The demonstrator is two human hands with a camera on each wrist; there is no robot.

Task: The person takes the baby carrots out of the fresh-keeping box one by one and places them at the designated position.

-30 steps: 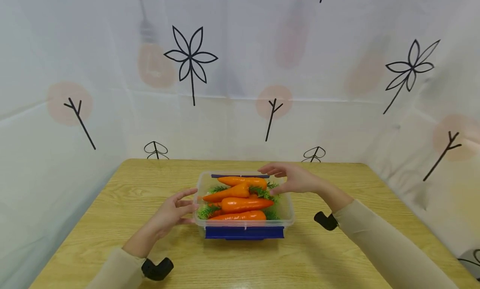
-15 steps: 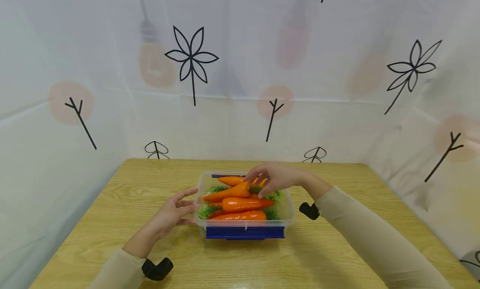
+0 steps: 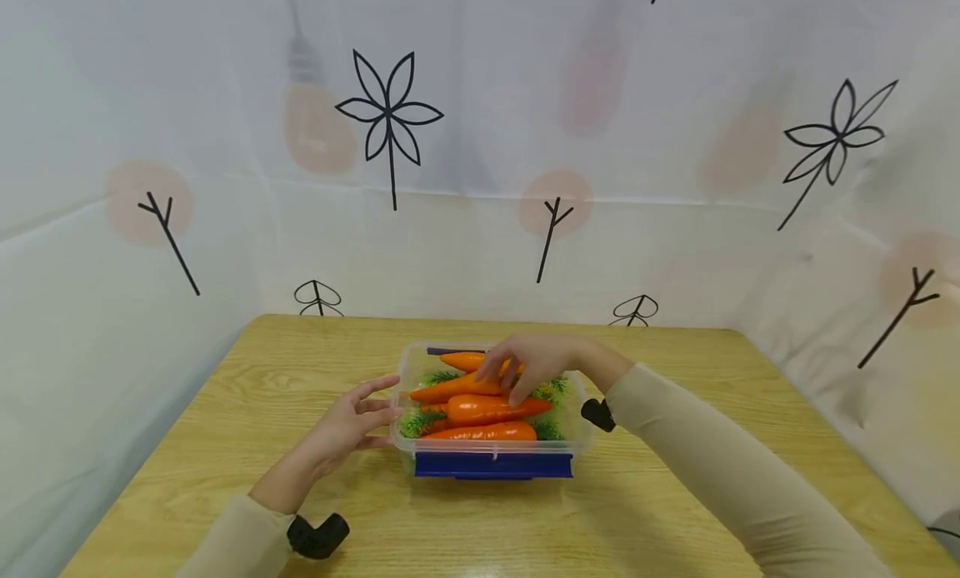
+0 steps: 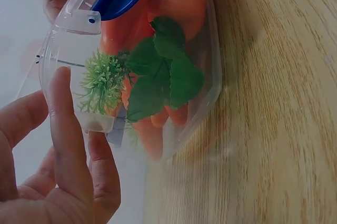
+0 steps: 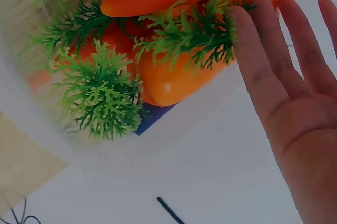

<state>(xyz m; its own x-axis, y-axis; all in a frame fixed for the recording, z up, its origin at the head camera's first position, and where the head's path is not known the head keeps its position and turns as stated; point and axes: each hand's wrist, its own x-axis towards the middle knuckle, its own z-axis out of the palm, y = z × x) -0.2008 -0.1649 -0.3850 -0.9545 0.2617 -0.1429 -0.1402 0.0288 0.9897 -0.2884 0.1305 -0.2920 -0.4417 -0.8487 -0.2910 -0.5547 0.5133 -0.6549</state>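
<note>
A clear plastic box [image 3: 495, 447] with blue side clips stands on the table, holding several orange carrots [image 3: 487, 410] with green leafy tops. My left hand [image 3: 341, 428] touches the box's left side with spread fingers; its fingertips [image 4: 62, 79] lie right at the rim in the left wrist view. Over the box, my right hand [image 3: 543, 360] reaches down, fingers and thumb spread across the top carrot [image 3: 450, 388] near its thick end. In the right wrist view its fairly straight fingers [image 5: 255, 60] meet a green carrot top [image 5: 195, 31]. Its thumb is hidden there.
A wood-grain table [image 3: 300, 370] carries the box near its middle. Behind and at both sides hangs a pale cloth [image 3: 465, 253] printed with plants. A black wrist device [image 3: 318, 536] sits on the left sleeve, another black device [image 3: 597, 414] on the right.
My right hand has moved left and lower, from the box's right back part onto the top carrot. The left hand stays at the box's left side; the carrots keep their places.
</note>
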